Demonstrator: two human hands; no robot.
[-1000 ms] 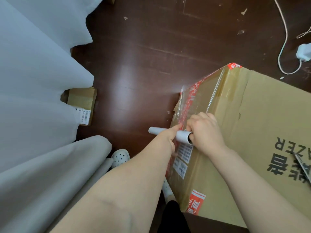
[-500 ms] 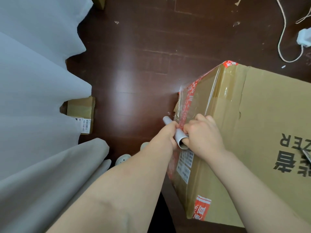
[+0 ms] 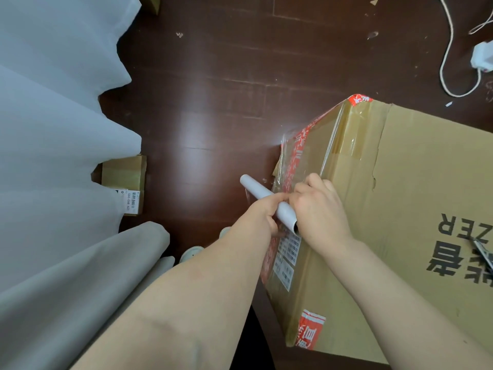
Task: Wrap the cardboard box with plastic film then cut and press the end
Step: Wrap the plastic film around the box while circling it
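A large cardboard box (image 3: 405, 182) with red tape and black print stands on the dark wooden floor. Clear plastic film (image 3: 317, 153) covers its left side and upper left corner. A white film roll (image 3: 262, 194) lies slanted against the box's left edge. My left hand (image 3: 262, 213) grips the roll from the left. My right hand (image 3: 318, 209) holds the roll's near end from the right, fingers curled over it at the box edge. A film strip runs from the roll onto the box.
White curtains (image 3: 53, 129) and grey fabric (image 3: 80, 276) fill the left. A small cardboard box (image 3: 125, 177) sits by the curtain. A white charger with cable (image 3: 480, 56) lies far right. Scissors (image 3: 484, 253) rest on the box top at the right edge.
The roll has swung from nearly horizontal to slanted, its far end pointing up-left. Both hands shifted slightly upward along the box edge, and the camera drifted.
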